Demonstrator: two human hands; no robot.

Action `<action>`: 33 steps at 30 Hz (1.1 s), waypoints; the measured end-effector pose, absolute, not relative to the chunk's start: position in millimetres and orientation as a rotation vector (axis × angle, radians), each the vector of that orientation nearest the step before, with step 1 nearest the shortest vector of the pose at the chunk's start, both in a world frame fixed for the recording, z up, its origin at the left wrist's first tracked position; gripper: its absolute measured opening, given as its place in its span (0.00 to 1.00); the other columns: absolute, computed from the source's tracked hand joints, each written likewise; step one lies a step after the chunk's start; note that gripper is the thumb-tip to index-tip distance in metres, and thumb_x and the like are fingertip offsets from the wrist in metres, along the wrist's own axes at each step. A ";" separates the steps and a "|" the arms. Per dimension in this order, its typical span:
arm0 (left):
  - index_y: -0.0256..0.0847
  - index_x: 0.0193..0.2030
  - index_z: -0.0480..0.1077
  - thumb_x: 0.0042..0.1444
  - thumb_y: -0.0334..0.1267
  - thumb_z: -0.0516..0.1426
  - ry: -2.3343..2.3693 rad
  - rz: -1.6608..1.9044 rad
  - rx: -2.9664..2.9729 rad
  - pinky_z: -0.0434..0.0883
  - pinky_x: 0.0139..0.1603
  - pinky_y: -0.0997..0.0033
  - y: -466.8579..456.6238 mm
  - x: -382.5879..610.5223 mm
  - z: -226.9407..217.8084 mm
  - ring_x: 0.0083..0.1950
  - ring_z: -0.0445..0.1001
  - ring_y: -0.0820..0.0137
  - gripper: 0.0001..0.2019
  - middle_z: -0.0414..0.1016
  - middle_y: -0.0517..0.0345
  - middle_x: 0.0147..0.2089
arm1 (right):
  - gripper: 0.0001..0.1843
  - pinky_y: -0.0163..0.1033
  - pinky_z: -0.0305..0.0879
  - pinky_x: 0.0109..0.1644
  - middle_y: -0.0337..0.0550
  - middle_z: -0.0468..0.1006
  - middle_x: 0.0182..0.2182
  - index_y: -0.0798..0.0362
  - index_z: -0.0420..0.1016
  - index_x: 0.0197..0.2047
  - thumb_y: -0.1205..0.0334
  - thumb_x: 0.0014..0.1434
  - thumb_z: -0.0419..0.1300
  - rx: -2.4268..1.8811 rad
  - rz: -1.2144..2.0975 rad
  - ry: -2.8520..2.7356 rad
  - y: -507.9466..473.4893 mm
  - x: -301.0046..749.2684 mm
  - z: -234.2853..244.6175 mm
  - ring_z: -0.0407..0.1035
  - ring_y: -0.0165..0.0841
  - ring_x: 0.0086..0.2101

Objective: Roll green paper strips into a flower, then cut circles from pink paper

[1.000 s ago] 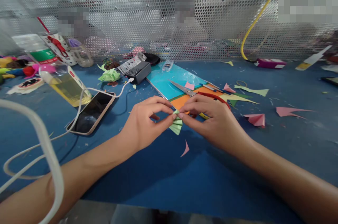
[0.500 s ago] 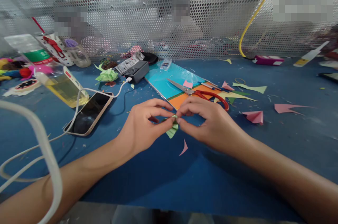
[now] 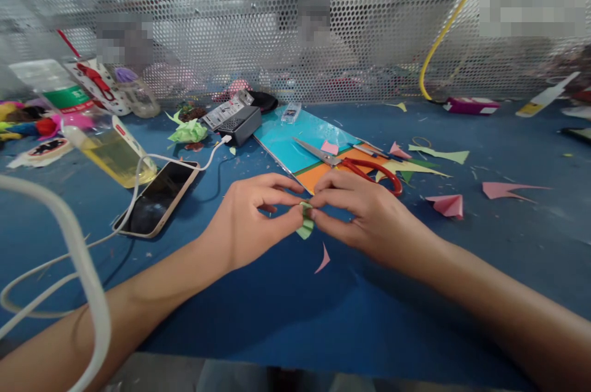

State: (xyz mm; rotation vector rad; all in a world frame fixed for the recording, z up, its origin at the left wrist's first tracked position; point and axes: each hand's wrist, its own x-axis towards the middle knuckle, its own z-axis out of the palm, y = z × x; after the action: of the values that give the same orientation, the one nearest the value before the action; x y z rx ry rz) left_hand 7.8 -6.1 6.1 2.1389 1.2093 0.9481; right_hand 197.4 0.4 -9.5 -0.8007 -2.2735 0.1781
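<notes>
A phone (image 3: 157,198) lies face up on the blue bench (image 3: 277,318), with a white cable (image 3: 210,155) running from it toward a black charger block (image 3: 240,124). Beside the phone, a bottle of yellow liquid (image 3: 113,155) lies tipped over. Red-handled scissors (image 3: 351,163) rest across a turquoise sheet (image 3: 295,136) and an orange sheet (image 3: 318,175). A crumpled green wad (image 3: 188,132) sits near the charger. Pink scraps lie apart: a small curl (image 3: 323,258) and a folded piece (image 3: 447,204). A perforated metal screen (image 3: 277,23) backs the bench, with a yellow hose (image 3: 443,35) behind it.

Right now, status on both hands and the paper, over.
Left hand and right hand both pinching the pleated green paper over the blue table. Red-handled scissors just behind right hand, pink scrap near side.
</notes>
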 end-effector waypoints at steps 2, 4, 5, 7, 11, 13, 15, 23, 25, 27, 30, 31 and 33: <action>0.45 0.32 0.80 0.51 0.34 0.59 1.193 0.946 2.137 0.73 0.30 0.77 -4.9 6.9 5.8 0.39 0.78 0.70 0.07 0.79 0.58 0.41 | 0.07 0.39 0.67 0.37 0.43 0.72 0.30 0.52 0.72 0.30 0.68 0.59 0.56 -0.796 0.153 -2.283 1.3 198.4 -9.9 0.68 0.33 0.32; 0.45 0.32 0.80 0.51 0.34 0.59 1.171 0.952 2.142 0.74 0.31 0.77 -3.5 6.3 4.9 0.37 0.78 0.70 0.07 0.80 0.58 0.40 | 0.07 0.39 0.68 0.37 0.44 0.73 0.31 0.53 0.73 0.31 0.67 0.60 0.56 -0.790 0.129 -2.289 2.1 199.2 -10.4 0.68 0.33 0.33; 0.45 0.32 0.80 0.51 0.34 0.60 1.165 0.961 2.152 0.74 0.31 0.78 -2.9 6.0 4.4 0.37 0.78 0.71 0.06 0.80 0.59 0.40 | 0.07 0.39 0.68 0.37 0.44 0.72 0.31 0.53 0.73 0.31 0.67 0.60 0.56 -0.782 0.117 -2.292 2.4 199.5 -10.5 0.68 0.33 0.33; 0.45 0.31 0.80 0.51 0.33 0.60 1.165 0.985 2.187 0.74 0.32 0.77 -1.9 5.5 3.2 0.37 0.78 0.71 0.06 0.80 0.59 0.39 | 0.08 0.40 0.68 0.37 0.45 0.72 0.31 0.55 0.74 0.32 0.66 0.61 0.55 -0.763 0.100 -2.312 2.3 199.8 -10.0 0.68 0.33 0.33; 0.46 0.29 0.79 0.50 0.32 0.61 1.159 0.978 2.222 0.73 0.32 0.77 -0.9 3.4 2.3 0.37 0.77 0.71 0.05 0.81 0.60 0.38 | 0.10 0.42 0.67 0.39 0.46 0.73 0.32 0.55 0.75 0.34 0.65 0.63 0.53 -0.741 0.056 -2.408 0.6 199.9 -7.0 0.68 0.35 0.34; 0.45 0.28 0.79 0.49 0.32 0.62 1.149 0.927 2.220 0.72 0.30 0.77 -0.4 2.1 3.2 0.34 0.76 0.73 0.05 0.80 0.61 0.37 | 0.10 0.43 0.67 0.40 0.47 0.73 0.33 0.54 0.75 0.34 0.66 0.63 0.53 -0.734 0.017 -2.458 -0.2 200.0 -5.5 0.68 0.36 0.35; 0.44 0.27 0.78 0.48 0.32 0.63 1.135 0.879 2.213 0.70 0.29 0.78 0.2 1.3 4.4 0.31 0.75 0.74 0.03 0.80 0.61 0.35 | 0.10 0.43 0.66 0.41 0.47 0.73 0.33 0.54 0.75 0.34 0.66 0.63 0.53 -0.727 -0.009 -2.494 -0.5 200.1 -4.7 0.68 0.36 0.34; 0.40 0.26 0.76 0.49 0.33 0.62 1.107 0.903 2.093 0.69 0.28 0.82 -0.4 3.0 7.0 0.31 0.74 0.77 0.03 0.78 0.61 0.33 | 0.05 0.40 0.65 0.39 0.43 0.72 0.31 0.51 0.74 0.33 0.69 0.58 0.57 -0.759 0.086 -2.305 -3.4 200.7 -2.4 0.69 0.33 0.33; 0.39 0.26 0.75 0.49 0.33 0.62 1.103 0.851 2.102 0.68 0.29 0.82 -1.3 3.0 7.3 0.32 0.74 0.76 0.03 0.78 0.61 0.33 | 0.06 0.40 0.65 0.38 0.43 0.72 0.31 0.52 0.74 0.33 0.68 0.59 0.56 -0.732 0.073 -2.339 -4.0 200.3 -1.6 0.68 0.33 0.33; 0.39 0.26 0.74 0.49 0.34 0.61 1.132 0.777 2.100 0.68 0.30 0.81 -2.0 2.6 7.4 0.32 0.73 0.76 0.03 0.77 0.62 0.32 | 0.07 0.40 0.65 0.38 0.43 0.72 0.31 0.53 0.74 0.34 0.67 0.61 0.55 -0.710 0.047 -2.381 -4.1 199.7 -1.2 0.67 0.33 0.33; 0.40 0.26 0.74 0.47 0.36 0.62 1.216 0.693 2.081 0.64 0.25 0.80 -2.8 2.3 6.9 0.26 0.69 0.78 0.03 0.74 0.65 0.25 | 0.07 0.41 0.64 0.39 0.44 0.71 0.32 0.54 0.74 0.34 0.67 0.62 0.55 -0.698 -0.002 -2.426 -4.3 198.8 -1.6 0.67 0.34 0.34; 0.41 0.26 0.75 0.47 0.36 0.63 1.234 0.689 2.074 0.62 0.23 0.80 -3.0 2.5 6.8 0.24 0.66 0.79 0.03 0.72 0.66 0.23 | 0.08 0.41 0.64 0.40 0.44 0.71 0.32 0.54 0.74 0.34 0.66 0.62 0.54 -0.695 -0.012 -2.437 -4.5 198.7 -1.9 0.67 0.34 0.34; 0.41 0.26 0.75 0.46 0.35 0.63 1.245 0.711 2.065 0.59 0.21 0.80 -3.4 3.1 6.6 0.21 0.62 0.80 0.02 0.70 0.68 0.20 | 0.09 0.42 0.63 0.40 0.43 0.72 0.32 0.54 0.74 0.34 0.66 0.63 0.54 -0.700 -0.031 -2.457 -5.3 198.7 -2.5 0.67 0.34 0.33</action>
State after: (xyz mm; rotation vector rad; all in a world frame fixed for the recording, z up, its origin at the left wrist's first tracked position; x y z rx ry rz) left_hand 3.1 -3.4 6.6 2.0652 1.2448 0.7112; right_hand 198.7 -5.3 -2.5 -0.6996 -2.4565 -0.0313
